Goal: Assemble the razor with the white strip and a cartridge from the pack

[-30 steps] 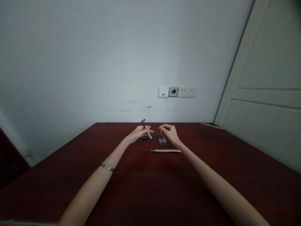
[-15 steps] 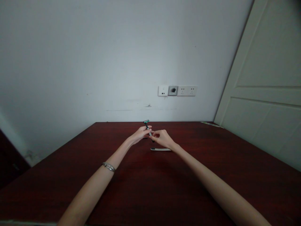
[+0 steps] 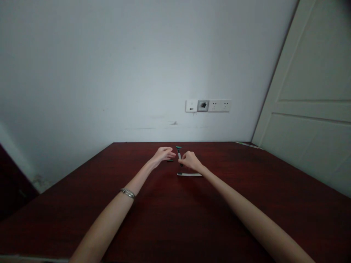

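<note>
A razor (image 3: 179,155) with a green and black head and a pale handle is pinched near its lower end by my right hand (image 3: 190,161). Its head points up and away from me. My left hand (image 3: 163,155) is apart from the razor, to its left, with the fingers stretched out and nothing in them. Just below those fingers a small dark piece (image 3: 170,160) lies on the table. Closer to me, below my right hand, a pale strip with a dark end (image 3: 189,174) lies crosswise, its right end at my right wrist.
The dark red wooden table (image 3: 170,219) reaches back to a white wall (image 3: 109,65) with a row of sockets (image 3: 219,106). A pale door (image 3: 309,146) stands on the right. A thin flat strip (image 3: 249,145) lies at the table's back right edge.
My left hand has let go of the razor and moved slightly left. The razor, now in my right hand alone, has moved right and lower. The small dark piece shows more fully.
</note>
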The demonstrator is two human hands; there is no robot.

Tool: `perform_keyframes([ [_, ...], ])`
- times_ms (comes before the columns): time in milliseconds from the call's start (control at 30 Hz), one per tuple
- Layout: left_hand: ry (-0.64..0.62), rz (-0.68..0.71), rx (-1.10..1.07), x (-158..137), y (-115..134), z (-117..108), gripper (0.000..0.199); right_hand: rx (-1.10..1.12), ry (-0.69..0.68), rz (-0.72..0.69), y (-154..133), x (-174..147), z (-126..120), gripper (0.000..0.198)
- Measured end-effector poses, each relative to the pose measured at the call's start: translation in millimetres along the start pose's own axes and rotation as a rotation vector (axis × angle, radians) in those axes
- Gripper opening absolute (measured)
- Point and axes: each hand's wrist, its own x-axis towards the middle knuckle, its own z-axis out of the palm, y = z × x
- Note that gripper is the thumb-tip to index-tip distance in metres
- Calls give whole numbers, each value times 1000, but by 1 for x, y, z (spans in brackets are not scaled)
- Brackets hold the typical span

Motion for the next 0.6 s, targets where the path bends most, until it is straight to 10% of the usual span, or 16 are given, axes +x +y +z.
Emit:
perform_keyframes([
  [600,124,-30,-93,8,-17,-22,31,-261,-71,81,9,13,25,26],
])
